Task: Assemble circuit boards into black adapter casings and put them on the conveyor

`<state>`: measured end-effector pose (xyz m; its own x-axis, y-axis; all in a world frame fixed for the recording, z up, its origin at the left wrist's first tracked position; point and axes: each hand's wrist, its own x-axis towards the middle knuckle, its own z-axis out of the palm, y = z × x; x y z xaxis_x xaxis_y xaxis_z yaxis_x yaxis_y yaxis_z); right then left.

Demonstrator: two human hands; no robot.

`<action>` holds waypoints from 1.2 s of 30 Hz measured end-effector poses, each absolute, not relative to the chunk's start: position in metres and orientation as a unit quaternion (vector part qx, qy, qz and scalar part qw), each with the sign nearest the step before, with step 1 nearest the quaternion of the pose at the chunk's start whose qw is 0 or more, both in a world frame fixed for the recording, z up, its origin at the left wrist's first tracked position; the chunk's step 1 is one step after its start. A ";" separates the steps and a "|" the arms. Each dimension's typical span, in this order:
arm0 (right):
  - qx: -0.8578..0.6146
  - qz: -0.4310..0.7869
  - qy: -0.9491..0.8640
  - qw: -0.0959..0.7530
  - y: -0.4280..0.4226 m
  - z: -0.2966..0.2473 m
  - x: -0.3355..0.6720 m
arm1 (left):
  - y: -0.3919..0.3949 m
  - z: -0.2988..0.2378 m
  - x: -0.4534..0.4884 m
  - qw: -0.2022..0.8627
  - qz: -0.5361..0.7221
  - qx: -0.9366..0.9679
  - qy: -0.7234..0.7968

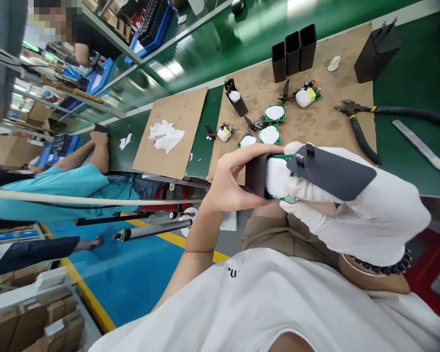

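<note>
My left hand, bare, is wrapped round a black plastic charger case. From the case's open end sticks a green circuit board with a white pad on it. My right hand, in a white glove, pinches the board at its outer end. A black end plate with two metal prongs lies over the gloved fingers and hides part of them. Just beyond my hands, several circuit boards with white pads rest on brown cardboard.
Black empty cases stand at the back, near a closed charger. Cutting pliers and a flat metal blade lie at right. White scraps lie on another cardboard sheet. A person in turquoise sits at left.
</note>
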<state>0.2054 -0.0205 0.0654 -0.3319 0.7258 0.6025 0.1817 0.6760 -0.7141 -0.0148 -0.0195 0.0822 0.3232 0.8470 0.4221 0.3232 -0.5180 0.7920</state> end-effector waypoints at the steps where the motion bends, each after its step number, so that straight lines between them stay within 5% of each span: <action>1: -0.284 0.251 -0.778 0.501 -0.020 0.065 0.206 | -0.019 0.081 -0.015 0.300 0.435 0.756 0.387; 5: -0.278 0.157 -0.807 0.498 -0.016 0.067 0.206 | -0.018 0.076 -0.018 0.300 0.423 0.756 0.400; 18: -0.271 0.129 -0.813 0.499 -0.017 0.068 0.214 | -0.022 0.079 -0.011 0.301 0.464 0.742 0.379; 36: -0.291 0.208 -0.781 0.511 -0.023 0.068 0.203 | -0.014 0.064 -0.013 0.292 0.472 0.747 0.366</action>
